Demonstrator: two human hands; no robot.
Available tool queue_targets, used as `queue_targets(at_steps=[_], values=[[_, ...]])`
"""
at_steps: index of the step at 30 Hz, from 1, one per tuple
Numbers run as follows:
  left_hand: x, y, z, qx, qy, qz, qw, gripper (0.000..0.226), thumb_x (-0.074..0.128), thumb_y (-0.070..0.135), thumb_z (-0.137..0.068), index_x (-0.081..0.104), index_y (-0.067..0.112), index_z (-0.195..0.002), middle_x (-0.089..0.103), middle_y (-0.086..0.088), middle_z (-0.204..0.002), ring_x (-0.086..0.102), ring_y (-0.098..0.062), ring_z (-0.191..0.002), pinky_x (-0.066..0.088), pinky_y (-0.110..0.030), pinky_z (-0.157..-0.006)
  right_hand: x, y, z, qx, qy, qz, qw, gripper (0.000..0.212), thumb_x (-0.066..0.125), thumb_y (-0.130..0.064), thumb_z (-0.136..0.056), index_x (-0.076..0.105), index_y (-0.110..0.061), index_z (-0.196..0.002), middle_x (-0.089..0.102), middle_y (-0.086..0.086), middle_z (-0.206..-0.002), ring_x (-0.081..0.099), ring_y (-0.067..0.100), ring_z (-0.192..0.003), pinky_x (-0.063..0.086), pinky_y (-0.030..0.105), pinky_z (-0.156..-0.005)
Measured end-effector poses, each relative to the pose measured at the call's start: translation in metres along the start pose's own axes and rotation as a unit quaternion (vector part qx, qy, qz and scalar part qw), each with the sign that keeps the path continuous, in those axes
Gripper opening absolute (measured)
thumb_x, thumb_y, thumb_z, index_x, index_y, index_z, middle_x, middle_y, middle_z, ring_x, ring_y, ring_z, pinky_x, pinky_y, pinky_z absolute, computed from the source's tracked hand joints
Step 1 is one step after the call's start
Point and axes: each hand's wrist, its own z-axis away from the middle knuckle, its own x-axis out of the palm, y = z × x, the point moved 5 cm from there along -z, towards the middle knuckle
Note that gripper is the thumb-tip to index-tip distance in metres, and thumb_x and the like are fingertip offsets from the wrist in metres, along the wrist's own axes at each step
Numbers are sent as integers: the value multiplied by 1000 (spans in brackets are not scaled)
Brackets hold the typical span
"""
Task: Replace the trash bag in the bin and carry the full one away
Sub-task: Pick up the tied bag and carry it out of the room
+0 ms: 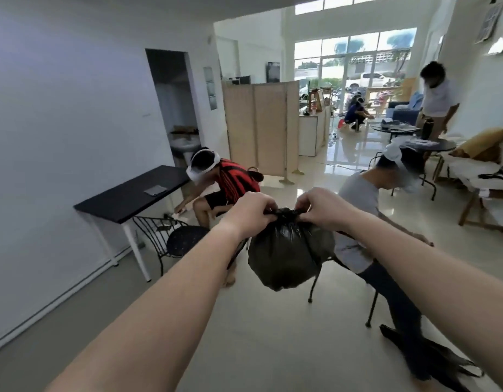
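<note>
A full black trash bag [287, 256] hangs in the air in front of me at arm's length. My left hand [251, 213] and my right hand [319, 209] both pinch its gathered neck from either side, knuckles facing each other. A second black bag [431, 360], flat and empty-looking, lies on the floor at the lower right. No bin is in view.
A person in a red-black shirt [230, 182] crouches by a black table [131, 193] and a metal chair [176, 241] at left. A person in grey [360, 210] sits on a chair just behind the bag. A folding screen [261, 125], round tables and more people stand farther back.
</note>
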Motion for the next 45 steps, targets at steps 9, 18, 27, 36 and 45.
queue_targets(at_steps=[9, 18, 27, 36, 45], values=[[-53, -104, 25, -160, 66, -36, 984, 18, 78, 24, -92, 80, 22, -110, 78, 3, -109, 70, -16, -104, 52, -32, -93, 48, -85, -123, -196, -49, -16, 979, 4, 81, -23, -81, 79, -20, -84, 67, -11, -74, 58, 5, -70, 45, 28, -69], [-98, -213, 92, -297, 99, -62, 948, 8, 76, 27, -93, 79, 26, -100, 77, 7, -98, 70, -14, -94, 52, -30, -83, 126, -203, -198, -307, -103, -46, 945, 7, 81, -26, -84, 78, -21, -87, 72, -6, -80, 65, 14, -79, 52, 34, -74], [-172, -354, 133, -346, 102, -72, 930, 8, 75, 25, -93, 80, 25, -100, 74, 13, -92, 69, -10, -94, 52, -29, -84, 193, -339, -283, -353, -111, -59, 927, 10, 79, -28, -86, 79, -21, -93, 72, -4, -86, 67, 17, -86, 51, 31, -77], [-251, -515, 168, -384, 113, -94, 912, 13, 77, 28, -92, 80, 24, -103, 78, 5, -101, 70, -15, -98, 55, -33, -92, 264, -483, -380, -367, -128, -82, 918, 5, 79, -28, -86, 76, -26, -90, 67, -7, -87, 64, 16, -86, 45, 27, -75], [-289, -657, 212, -441, 127, -102, 882, 10, 77, 25, -91, 80, 27, -100, 78, 4, -101, 70, -17, -98, 55, -34, -92, 357, -603, -461, -419, -158, -85, 890, 12, 76, -28, -89, 77, -19, -96, 70, -3, -89, 64, 19, -89, 43, 28, -73]])
